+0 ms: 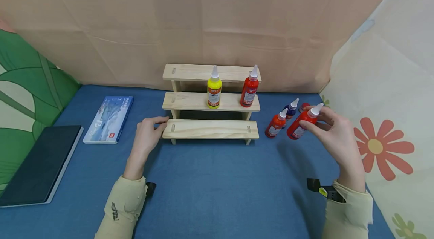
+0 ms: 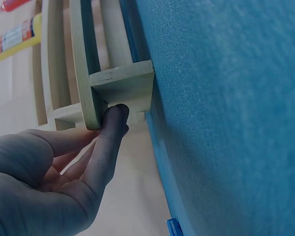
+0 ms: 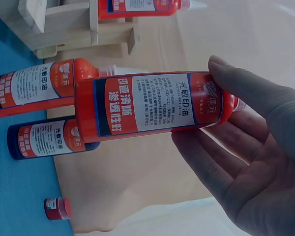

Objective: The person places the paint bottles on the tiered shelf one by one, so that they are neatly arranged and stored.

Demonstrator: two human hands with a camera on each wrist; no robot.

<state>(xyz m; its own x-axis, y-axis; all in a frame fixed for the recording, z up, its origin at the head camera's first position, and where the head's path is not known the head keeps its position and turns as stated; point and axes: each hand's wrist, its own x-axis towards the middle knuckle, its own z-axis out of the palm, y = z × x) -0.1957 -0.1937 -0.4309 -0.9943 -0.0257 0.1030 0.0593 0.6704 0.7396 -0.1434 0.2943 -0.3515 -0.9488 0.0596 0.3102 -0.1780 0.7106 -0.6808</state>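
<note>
My right hand [image 1: 335, 133] pinches a red ink bottle [image 3: 152, 105] near its top, thumb on one side and fingers on the other. The bottle's white nozzle points up and it leans a little in the head view. Beside it on the cloth stand another red ink bottle [image 1: 275, 124] and a dark blue ink bottle [image 3: 44, 139]. My left hand [image 1: 147, 137] pinches the left end of the lowest board of a three-step wooden rack [image 1: 210, 129]. On the middle step stand a yellow ink bottle [image 1: 214, 92] and a red ink bottle [image 1: 249, 90].
A small red-capped jar [image 3: 58, 208] stands behind the right-hand bottles. To the left lie a blue-and-white box [image 1: 108, 120] and a dark notebook [image 1: 40, 163]. Blue cloth [image 1: 217, 186] covers the table, with a beige curtain [image 1: 203, 16] behind and a flowered wall [image 1: 390, 92] at right.
</note>
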